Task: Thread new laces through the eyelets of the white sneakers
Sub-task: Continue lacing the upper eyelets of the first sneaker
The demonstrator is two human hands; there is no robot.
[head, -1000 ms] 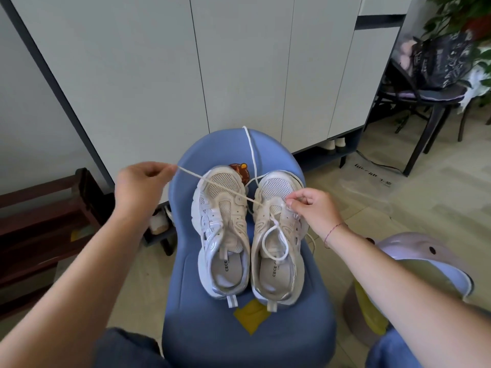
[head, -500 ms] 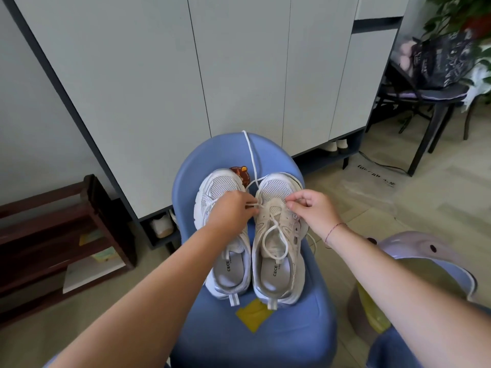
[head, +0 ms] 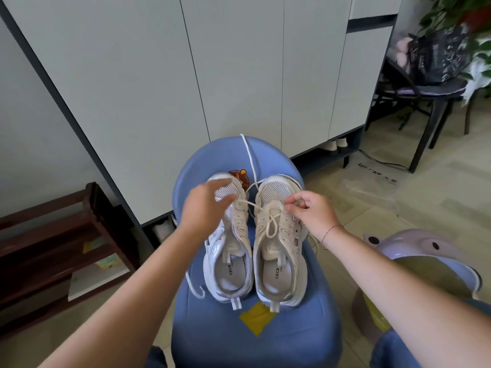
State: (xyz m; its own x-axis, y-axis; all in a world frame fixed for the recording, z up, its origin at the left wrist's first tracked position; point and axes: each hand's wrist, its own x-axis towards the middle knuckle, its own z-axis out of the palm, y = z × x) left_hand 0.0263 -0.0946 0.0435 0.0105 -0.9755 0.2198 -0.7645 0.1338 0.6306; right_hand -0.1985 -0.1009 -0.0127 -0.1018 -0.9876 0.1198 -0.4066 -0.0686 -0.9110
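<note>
Two white sneakers stand side by side on a blue stool (head: 212, 335), toes pointing away from me. The left sneaker (head: 229, 272) has bare eyelets; the right sneaker (head: 281, 266) has a white lace (head: 269, 227) crossing its upper. My right hand (head: 313, 215) pinches that lace at the right sneaker's front eyelets. My left hand (head: 206, 211) hovers over the left sneaker's toe, fingers spread, with the lace running past its thumb tip. One lace tail (head: 195, 286) lies loose at the stool's left side. Another stretch runs up over the stool's far edge.
A tall white cabinet (head: 212, 75) stands right behind the stool. A dark wooden shoe rack (head: 53, 235) is to the left, a lilac bin (head: 425, 261) at my right knee. A black chair (head: 425, 102) with a bag stands at the far right.
My left hand, which had pulled the lace taut far out to the left, came back over the sneakers and spread its fingers. The lace went slack. My right hand stayed put.
</note>
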